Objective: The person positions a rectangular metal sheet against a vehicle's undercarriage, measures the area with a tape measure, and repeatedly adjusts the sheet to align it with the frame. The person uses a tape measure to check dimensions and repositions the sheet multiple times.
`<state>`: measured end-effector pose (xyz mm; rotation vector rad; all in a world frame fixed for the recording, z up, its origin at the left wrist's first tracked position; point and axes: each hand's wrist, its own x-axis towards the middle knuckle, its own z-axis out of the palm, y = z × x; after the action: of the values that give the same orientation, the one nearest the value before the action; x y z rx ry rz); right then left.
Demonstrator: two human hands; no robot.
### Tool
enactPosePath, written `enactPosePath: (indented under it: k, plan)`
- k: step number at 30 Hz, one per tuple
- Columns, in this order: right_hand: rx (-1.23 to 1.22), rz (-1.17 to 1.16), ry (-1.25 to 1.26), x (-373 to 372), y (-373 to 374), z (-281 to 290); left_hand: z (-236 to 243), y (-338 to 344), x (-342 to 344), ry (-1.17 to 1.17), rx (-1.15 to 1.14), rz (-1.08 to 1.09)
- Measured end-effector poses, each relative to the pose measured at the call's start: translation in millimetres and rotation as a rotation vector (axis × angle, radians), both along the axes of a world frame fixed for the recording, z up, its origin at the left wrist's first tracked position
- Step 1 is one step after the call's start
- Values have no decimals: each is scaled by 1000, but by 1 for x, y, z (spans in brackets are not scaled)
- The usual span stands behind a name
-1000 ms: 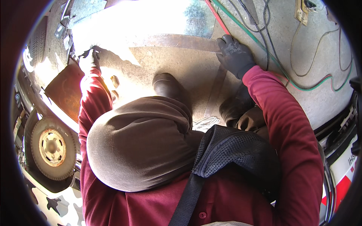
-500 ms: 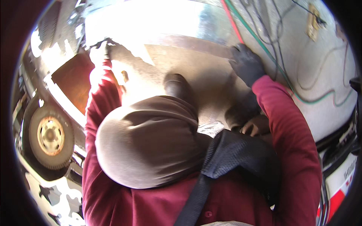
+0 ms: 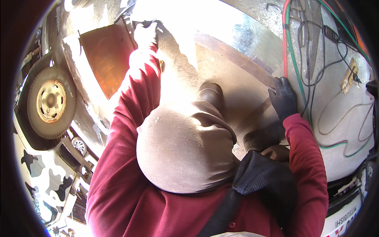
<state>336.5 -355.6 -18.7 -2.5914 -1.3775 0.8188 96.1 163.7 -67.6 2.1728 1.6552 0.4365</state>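
A large shiny metal sheet (image 3: 252, 39) lies in front of me, washed out by glare over much of its left part. A brownish strip (image 3: 229, 49) runs along its near edge. My gloved left hand (image 3: 146, 34) is closed at the sheet's near left corner, its fingers partly lost in bright light. At the near right corner my right hand (image 3: 285, 98), in a dark glove, has its fingers curled at the edge. Between the hands are my crouched knee (image 3: 185, 146) and a dark boot (image 3: 211, 94).
Red hose (image 3: 285, 47), green hose (image 3: 291, 55) and dark cables (image 3: 321, 77) trail over the floor at right. A rusty brown panel (image 3: 106, 55) stands left of my arm. Farther left is a vehicle wheel (image 3: 51, 100). A white vehicle (image 3: 343, 217) is at lower right.
The view has swung, so the sheet, hoses and both my hands sit farther right in the picture. Both hands remain at the sheet's near corners.
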Motion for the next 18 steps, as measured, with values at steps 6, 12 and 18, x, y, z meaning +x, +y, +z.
enactPosePath:
  k: [6, 12, 18]
  plan:
    - [39, 47, -54, 1, 1, 1, 4, -8, 6, -225, -176, 125]
    - [-37, 54, -81, -1, 2, 1, -4, -1, 0, -277, -181, 85]
    - [-39, 71, -120, -2, 2, 3, -2, -5, 1, -304, -190, 87]
